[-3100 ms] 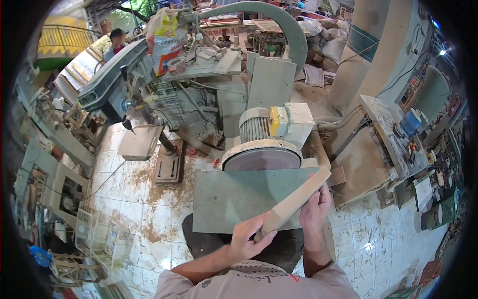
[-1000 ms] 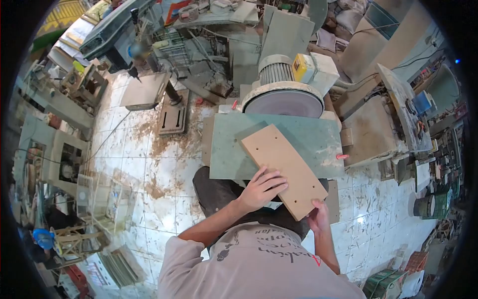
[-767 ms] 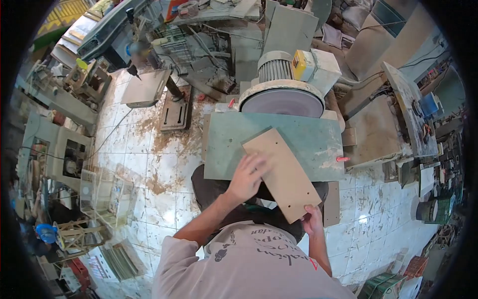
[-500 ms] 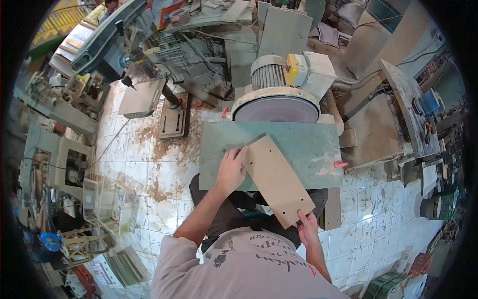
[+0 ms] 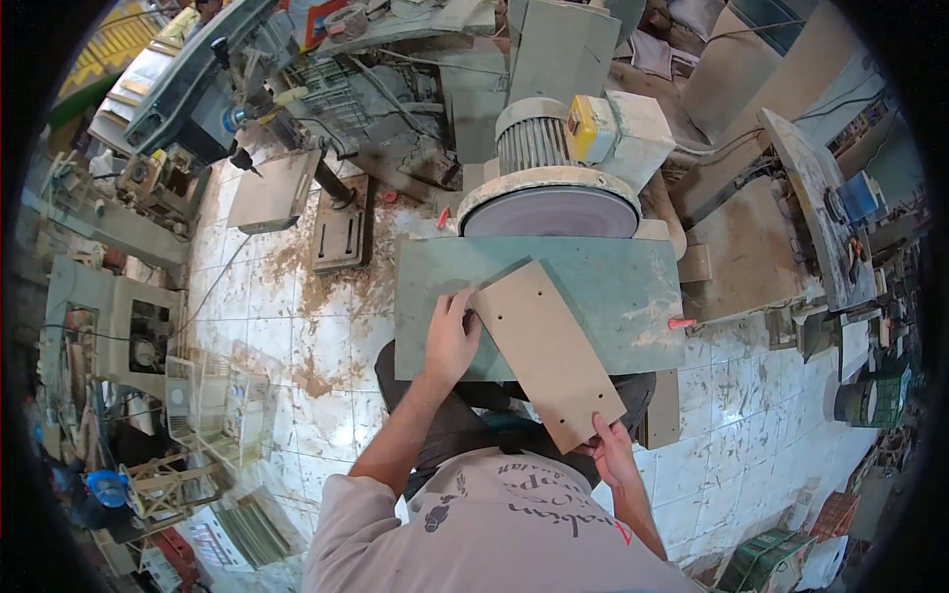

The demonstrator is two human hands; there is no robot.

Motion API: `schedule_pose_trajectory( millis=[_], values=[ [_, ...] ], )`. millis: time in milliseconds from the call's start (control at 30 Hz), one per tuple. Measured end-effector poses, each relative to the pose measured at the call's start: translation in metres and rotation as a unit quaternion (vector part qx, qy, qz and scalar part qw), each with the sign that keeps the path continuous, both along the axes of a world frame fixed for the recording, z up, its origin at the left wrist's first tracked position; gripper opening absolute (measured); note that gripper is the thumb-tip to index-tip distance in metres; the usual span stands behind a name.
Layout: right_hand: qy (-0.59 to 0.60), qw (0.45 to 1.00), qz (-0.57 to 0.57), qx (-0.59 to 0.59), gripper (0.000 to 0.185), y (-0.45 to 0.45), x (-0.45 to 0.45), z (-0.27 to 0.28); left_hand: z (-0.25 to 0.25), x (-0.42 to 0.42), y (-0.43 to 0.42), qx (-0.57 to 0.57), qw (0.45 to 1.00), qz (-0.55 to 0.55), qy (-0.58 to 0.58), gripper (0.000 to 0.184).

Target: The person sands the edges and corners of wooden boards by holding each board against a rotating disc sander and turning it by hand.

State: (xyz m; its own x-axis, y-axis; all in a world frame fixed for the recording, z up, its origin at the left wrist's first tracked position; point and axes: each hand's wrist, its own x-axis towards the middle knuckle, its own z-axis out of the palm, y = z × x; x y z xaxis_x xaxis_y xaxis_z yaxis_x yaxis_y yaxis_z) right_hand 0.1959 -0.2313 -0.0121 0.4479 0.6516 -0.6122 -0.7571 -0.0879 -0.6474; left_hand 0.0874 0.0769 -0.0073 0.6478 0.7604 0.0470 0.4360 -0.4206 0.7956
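A flat beige rectangular board (image 5: 549, 356) with small holes near its ends lies slantwise over a green worktable (image 5: 425, 267). Its near end juts past the table's front edge, above my lap. There my right hand (image 5: 615, 453) pinches the near right corner, thumb on top and fingers underneath. My left hand (image 5: 453, 341) is at the far left corner, fingers stretched out along the edge and not wrapped round it. Whether its fingertips press on the board I cannot tell. Just beyond the table stands a disc sander (image 5: 549, 211) with its grey disc facing me.
Red clamp handles (image 5: 681, 323) stick out at the table's side. A drill press (image 5: 242, 158) stands left, its slotted base (image 5: 339, 237) on the dusty tiled floor (image 5: 326, 346). To the right is a wooden bench (image 5: 746, 262). More boards (image 5: 660, 410) stand below the table.
My left hand has shifted slightly left, its fingertips moving back from the board's face to its corner. The board and my right hand have hardly moved.
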Motion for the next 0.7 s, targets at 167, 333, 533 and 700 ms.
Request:
schedule_pose_trajectory(
  millis=[167,333,533,700],
  values=[
    [0.067,0.973,0.212,-0.056,0.042,0.020,-0.034,-0.018,0.004,0.001,-0.020,0.024,0.999,-0.011,-0.019,0.063],
    [-0.162,0.824,0.535,0.092,0.048,0.082,-0.065,0.008,0.032,0.008,-0.053,0.075,0.979,-0.038,0.186,0.092],
    [-0.209,0.666,0.677,0.235,0.037,0.138,-0.012,0.080,0.016,0.021,-0.074,0.145,0.967,0.011,0.209,0.121],
    [-0.308,0.897,0.291,0.123,0.022,0.161,0.068,0.048,0.026,0.029,-0.081,0.124,0.965,-0.027,0.227,0.112]
  ],
)
